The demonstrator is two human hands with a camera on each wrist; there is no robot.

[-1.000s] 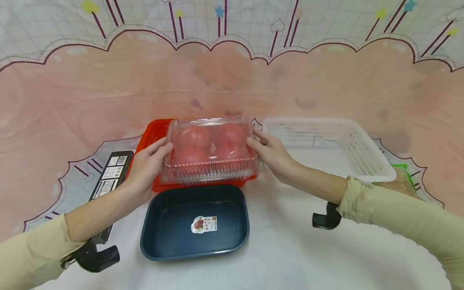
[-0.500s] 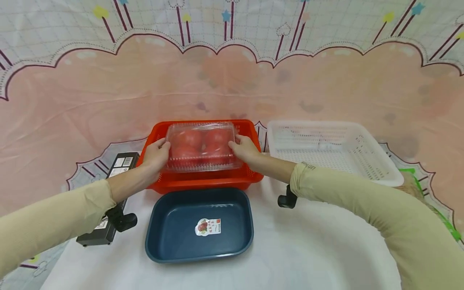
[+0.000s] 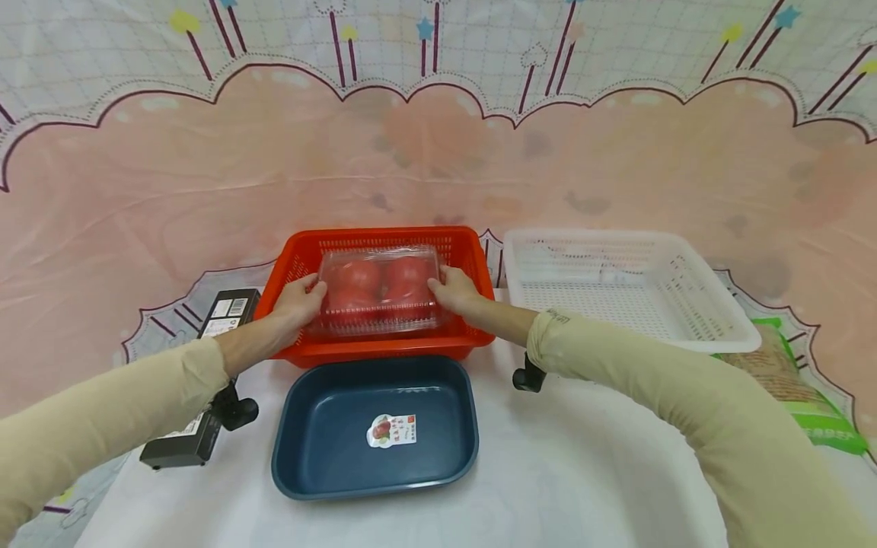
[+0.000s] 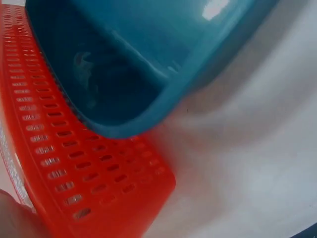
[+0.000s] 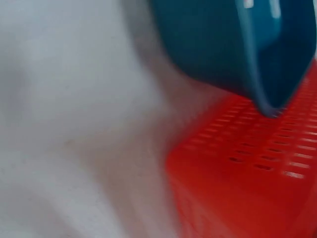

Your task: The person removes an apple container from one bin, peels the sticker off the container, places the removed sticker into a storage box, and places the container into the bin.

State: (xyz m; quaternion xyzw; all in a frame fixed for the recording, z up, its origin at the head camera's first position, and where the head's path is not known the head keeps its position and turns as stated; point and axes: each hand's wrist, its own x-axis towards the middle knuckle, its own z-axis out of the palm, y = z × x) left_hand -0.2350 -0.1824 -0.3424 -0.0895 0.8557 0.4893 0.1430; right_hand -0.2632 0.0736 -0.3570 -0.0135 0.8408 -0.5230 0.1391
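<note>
A clear plastic clamshell box with several red tomatoes inside lies within the rim of the red perforated basket. My left hand grips the box's left end, thumb toward the near side. At the opposite end my right hand holds it between thumb and fingers. Only a blurred bit of the left hand shows in the left wrist view, beside the basket wall. The right wrist view has the basket's corner but no fingers. The box's underside is hidden.
Directly in front of the basket stands a dark blue tub with a sticker. A white perforated basket is at the right, a green-edged bag beside it. A black box lies under my left forearm.
Both hands have carried the clamshell away from me and lowered it into the red basket. In the last half second it has settled slightly lower and nearer.
</note>
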